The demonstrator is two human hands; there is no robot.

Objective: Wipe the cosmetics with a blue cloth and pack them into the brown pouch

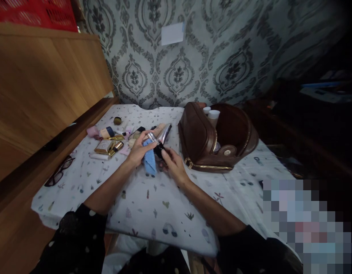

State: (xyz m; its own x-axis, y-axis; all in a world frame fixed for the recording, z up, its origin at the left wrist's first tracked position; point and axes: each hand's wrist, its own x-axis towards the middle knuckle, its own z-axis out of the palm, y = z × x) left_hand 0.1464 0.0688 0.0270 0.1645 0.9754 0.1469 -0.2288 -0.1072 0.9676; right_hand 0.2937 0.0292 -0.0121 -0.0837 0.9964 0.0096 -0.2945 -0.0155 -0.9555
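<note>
Both hands close on the black-and-silver tube point(159, 149): left hand point(138, 151), with a blue cloth point(149, 161), and right hand point(175, 164). Patterned tablecloth point(144, 213) stretches to the near edge; a brown bag point(196, 131) stands just right.

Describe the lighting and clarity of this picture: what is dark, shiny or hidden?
Head view: the far right sinks into darkness, the brown bag is dim inside, silver gleams on the held tube, and mosaic blocks hide part of the lower right.
</note>
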